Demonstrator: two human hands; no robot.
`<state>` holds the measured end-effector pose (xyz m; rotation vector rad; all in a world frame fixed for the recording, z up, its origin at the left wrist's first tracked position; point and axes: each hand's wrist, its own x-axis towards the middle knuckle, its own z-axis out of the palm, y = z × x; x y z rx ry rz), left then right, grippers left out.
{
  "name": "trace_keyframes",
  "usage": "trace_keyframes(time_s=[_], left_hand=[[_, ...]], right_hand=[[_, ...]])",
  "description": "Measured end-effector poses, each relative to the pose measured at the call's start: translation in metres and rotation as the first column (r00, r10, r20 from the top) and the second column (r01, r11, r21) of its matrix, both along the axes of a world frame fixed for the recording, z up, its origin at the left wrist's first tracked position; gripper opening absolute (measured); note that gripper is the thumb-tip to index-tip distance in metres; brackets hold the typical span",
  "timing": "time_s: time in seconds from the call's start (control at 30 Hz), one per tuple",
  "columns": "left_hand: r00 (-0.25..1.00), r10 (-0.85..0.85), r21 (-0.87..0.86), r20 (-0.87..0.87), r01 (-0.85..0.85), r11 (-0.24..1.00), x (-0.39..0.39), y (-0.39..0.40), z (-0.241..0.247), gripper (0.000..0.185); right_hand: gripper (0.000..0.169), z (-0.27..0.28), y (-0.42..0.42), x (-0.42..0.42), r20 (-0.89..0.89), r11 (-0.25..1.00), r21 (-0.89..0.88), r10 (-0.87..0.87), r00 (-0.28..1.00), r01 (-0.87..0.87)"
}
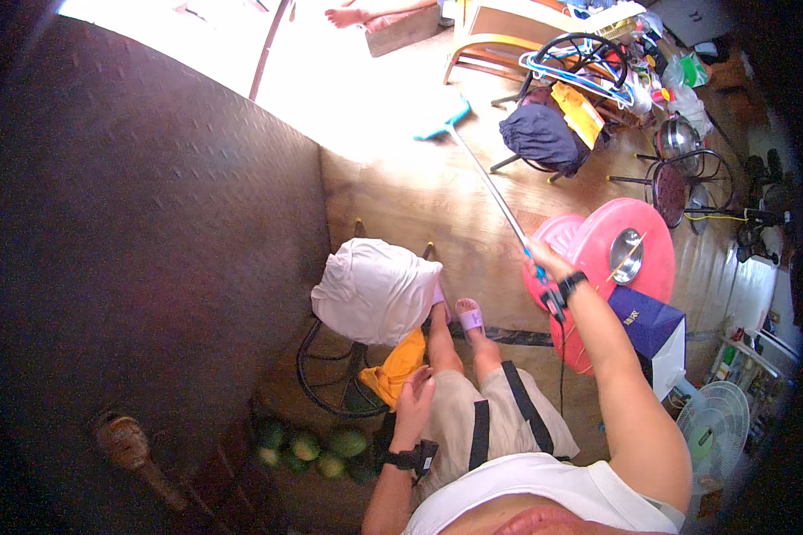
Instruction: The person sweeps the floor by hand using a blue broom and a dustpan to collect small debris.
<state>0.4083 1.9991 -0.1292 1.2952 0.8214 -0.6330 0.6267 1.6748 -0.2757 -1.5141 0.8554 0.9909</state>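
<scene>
My right hand [547,259] is closed around the blue grip of a long-handled broom or mop [487,179]. Its metal pole slants away from me, and its wide blue head rests in the bright glare on the floor. Whether the head carries bristles or a pad is washed out. My left hand [415,405] hangs beside my thigh with loosely bent fingers and holds nothing visible. Nearest to it is an orange cloth [401,364] on a black-framed stool [308,381], which also bears a bundled white cloth [375,291].
Pink plastic stools [652,224] stand right, with a metal bowl [626,256] and a blue box [646,321]. A fan [712,428] is behind them. Dark cloth [545,137] covers another stool. Watermelons [314,447] lie left. Another person's bare foot [344,17] shows ahead.
</scene>
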Motion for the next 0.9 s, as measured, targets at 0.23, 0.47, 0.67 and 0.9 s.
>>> trace_keyframes(time_s=[0.23,0.47,0.67,0.9], left_hand=[[0.983,-0.011,-0.033,0.184,0.018,0.999,0.039,-0.012,-0.008,0.034],[0.985,0.039,-0.003,0.168,-0.039,0.999,0.06,0.001,0.0,0.035],[0.992,0.052,0.26,0.117,-0.081,0.962,0.062,0.004,0.017,0.035],[0.966,0.257,0.177,-0.003,-0.253,0.951,0.092,-0.045,0.037,0.038]], right_hand=[[0.02,0.182,-0.05,-0.003,-0.085,0.953,-0.189,0.223,0.971,-0.236],[0.023,0.178,-0.068,0.096,0.158,0.889,-0.289,0.411,0.898,-0.356],[0.023,0.114,-0.056,0.23,0.192,0.742,-0.501,0.597,0.779,-0.446],[0.023,0.108,-0.05,0.261,0.141,0.884,-0.248,0.439,0.888,-0.397]])
